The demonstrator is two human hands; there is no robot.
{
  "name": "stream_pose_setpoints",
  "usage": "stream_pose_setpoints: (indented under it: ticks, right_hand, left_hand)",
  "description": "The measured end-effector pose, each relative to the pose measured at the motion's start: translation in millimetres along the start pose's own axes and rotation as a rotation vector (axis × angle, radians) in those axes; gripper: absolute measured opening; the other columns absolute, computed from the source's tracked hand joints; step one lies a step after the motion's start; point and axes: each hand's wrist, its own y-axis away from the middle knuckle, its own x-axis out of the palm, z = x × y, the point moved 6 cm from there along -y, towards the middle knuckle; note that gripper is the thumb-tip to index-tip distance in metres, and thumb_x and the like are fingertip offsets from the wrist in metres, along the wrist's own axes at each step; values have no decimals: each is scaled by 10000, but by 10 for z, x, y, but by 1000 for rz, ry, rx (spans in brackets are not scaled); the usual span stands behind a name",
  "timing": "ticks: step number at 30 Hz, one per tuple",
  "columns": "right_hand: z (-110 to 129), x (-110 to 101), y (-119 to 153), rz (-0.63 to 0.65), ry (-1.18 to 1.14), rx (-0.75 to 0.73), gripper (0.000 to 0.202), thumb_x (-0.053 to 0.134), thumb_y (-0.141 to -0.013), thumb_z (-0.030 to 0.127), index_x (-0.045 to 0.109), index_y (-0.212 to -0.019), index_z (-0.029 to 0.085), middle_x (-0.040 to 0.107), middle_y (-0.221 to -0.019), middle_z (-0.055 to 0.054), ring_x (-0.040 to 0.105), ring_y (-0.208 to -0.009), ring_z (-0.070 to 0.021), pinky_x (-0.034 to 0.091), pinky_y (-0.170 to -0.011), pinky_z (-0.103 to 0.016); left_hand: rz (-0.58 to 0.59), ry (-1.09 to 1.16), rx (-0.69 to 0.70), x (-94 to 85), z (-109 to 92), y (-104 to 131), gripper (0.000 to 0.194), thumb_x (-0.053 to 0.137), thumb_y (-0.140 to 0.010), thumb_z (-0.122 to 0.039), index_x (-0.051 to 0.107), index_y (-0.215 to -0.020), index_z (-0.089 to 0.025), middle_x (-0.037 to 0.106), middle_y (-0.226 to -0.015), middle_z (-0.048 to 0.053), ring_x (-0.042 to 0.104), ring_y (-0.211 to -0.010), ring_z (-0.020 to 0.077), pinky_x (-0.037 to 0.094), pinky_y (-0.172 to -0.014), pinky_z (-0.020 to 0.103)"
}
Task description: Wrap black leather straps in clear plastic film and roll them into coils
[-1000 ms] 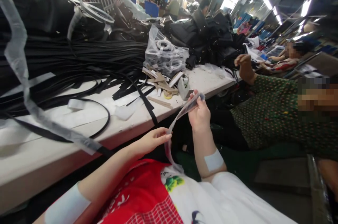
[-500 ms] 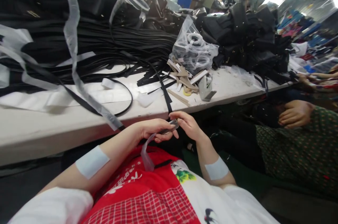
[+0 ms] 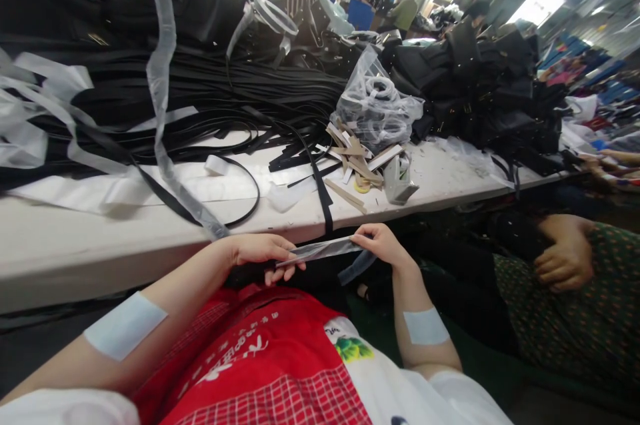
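A thin translucent plastic strip (image 3: 327, 249) is stretched between my two hands, just off the table's front edge and above my lap. My left hand (image 3: 265, 255) is closed on its left end, thumb on top and fingers below. My right hand (image 3: 381, 243) pinches the strip further right, and a loose tail droops below that hand. Behind the strip, a black strap (image 3: 320, 191) hangs over the table edge. Left of it, a long translucent plastic band (image 3: 161, 88) runs down to the edge near my left forearm.
On the white table (image 3: 240, 215) lie many black straps (image 3: 215, 88), cardboard scraps (image 3: 356, 158), a grey tape dispenser (image 3: 399, 181) and a clear bag of white rings (image 3: 377, 108). Black bags (image 3: 480, 71) are piled behind. A co-worker's hand (image 3: 565, 255) is at the right.
My hands have moved apart, left hand leftward and right hand rightward, drawing the plastic strip out between them. Before, they were together, with the strip's tail hanging by my apron. The view has shifted slightly.
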Motion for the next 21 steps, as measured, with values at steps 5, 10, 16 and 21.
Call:
stream_pose_setpoints:
  ticks: [5,10,16,21]
  right_hand:
    - [-163,-158,44,-11,-1,46,344,667,-768,459,707,-683,128,645,-630,-17,536,-595,-135,397,-588,-235]
    - [-263,-174,97,40,-22,62,344,614,-807,447,700,-722,126,629,-642,-9,530,-612,-135,395,-593,-228]
    - [10,455,129,320,33,38,280,678,-782,406,727,-890,151,645,-719,12,565,-670,-123,402,-611,-190]
    - [458,937,214,495,-109,-50,209,600,-862,356,733,-911,203,641,-723,58,587,-647,-78,426,-632,-142]
  left_hand:
    - [10,36,-50,-56,116,100,361,587,-857,-446,700,-757,-118,418,-411,-54,316,-297,64,295,-293,169]
    - [-95,212,10,-250,71,219,491,543,-872,-520,553,-540,-158,264,-290,-83,202,-237,50,211,-236,140]
    - [-279,823,524,-344,-675,266,404,335,-997,-263,556,-679,-147,349,-375,-94,305,-262,32,333,-282,99]
    - [-723,766,681,-391,-1091,228,365,331,-927,-83,664,-883,-227,685,-685,-15,675,-623,71,595,-621,167]
